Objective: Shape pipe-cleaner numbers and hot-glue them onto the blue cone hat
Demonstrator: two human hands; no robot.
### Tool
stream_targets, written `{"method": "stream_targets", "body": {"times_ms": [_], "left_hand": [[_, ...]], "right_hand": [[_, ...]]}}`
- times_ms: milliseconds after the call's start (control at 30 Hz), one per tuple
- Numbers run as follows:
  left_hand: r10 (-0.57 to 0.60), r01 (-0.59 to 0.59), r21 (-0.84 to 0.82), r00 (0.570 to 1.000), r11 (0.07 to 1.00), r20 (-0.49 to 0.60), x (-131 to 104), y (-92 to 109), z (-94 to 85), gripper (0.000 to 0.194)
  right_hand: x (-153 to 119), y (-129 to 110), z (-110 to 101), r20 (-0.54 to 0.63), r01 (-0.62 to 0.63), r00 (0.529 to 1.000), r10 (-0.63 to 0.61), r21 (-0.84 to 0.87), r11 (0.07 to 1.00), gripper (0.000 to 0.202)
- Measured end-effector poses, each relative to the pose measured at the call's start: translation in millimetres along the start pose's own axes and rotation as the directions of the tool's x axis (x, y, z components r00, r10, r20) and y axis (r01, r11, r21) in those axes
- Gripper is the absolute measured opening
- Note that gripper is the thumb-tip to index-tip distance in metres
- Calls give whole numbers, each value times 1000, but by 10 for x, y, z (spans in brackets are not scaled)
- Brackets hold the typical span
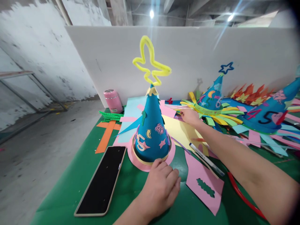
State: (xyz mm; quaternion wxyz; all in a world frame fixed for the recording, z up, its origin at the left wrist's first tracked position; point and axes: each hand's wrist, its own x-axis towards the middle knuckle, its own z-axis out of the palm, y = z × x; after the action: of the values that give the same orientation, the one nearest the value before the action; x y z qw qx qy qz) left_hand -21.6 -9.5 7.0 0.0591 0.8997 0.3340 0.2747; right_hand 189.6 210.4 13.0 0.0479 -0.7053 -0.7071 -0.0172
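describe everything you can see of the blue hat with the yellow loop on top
The hat is a tall blue cone, apparently paper or felt, standing upright on the green table. A fuzzy yellow loop rises from its tip above a pale yellow collar. Stuck on are a cream 5, two pink stars, a yellow moon, a pink patch and a green leaf. A flat pink brim rings the base, and the left hand seems to touch its front edge.

A cream 5 (141, 143) stands on the near hat (153, 125), just beyond the left hand (164, 181). Well right of the right hand (190, 117), another hat (280, 104) bears a black 5 (264, 117) — and the pink jar's (113, 101) label, to that hand's left, is too small to read.
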Motion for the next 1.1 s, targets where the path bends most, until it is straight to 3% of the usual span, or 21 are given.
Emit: {"method": "stream_targets", "body": {"times_ms": [233,467,700,967,1100], "left_hand": [[1,-1,-10,1000,1000,-20,14,9,-10,15],[-12,12,-9,1000,1000,-9,21,8,-9,16],[-17,17,-13,1000,1000,-9,21,15,-8,16],[-17,17,-15,1000,1000,-2,15,-10,-6,17],[-43,41,-22,997,999,-64,12,67,-12,16]], "right_hand": [[29,105,-110,36,126,991,-127,31,992,23],[36,176,-118,112,101,989,-100,4,995,22],[32,232,-93,38,-11,999,11,-3,1000,27],[7,325,-135,32,47,998,-50,83,995,21],[-33,354,-155,-9,64,998,-63,162,985,21]]}}
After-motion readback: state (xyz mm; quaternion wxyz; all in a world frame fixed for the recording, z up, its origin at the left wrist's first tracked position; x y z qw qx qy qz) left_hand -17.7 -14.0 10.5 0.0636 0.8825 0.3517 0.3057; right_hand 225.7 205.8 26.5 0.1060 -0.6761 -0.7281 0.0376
